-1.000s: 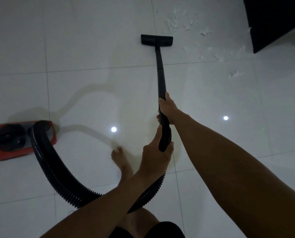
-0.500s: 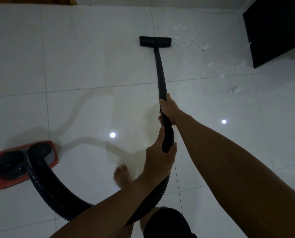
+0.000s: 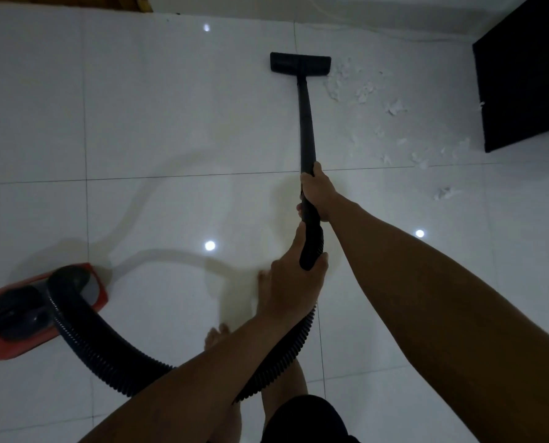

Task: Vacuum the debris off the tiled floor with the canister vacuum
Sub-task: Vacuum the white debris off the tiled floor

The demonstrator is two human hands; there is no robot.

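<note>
At lower left sits the red canister vacuum; its ribbed black hose curves to my left hand, fingers clenched round the cuff. My right hand grips the smooth wand. White shredded debris litters glossy tiled floor upper right, beside the flat nozzle.

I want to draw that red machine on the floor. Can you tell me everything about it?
The red canister vacuum sits low on the white tiled floor, at the picture's left edge, partly cut off. Its body looks like red plastic with a dark top and handle. A thick black ribbed hose plugs into its top and curves away. A thin cord shows at its near corner. No hand touches it.
</note>
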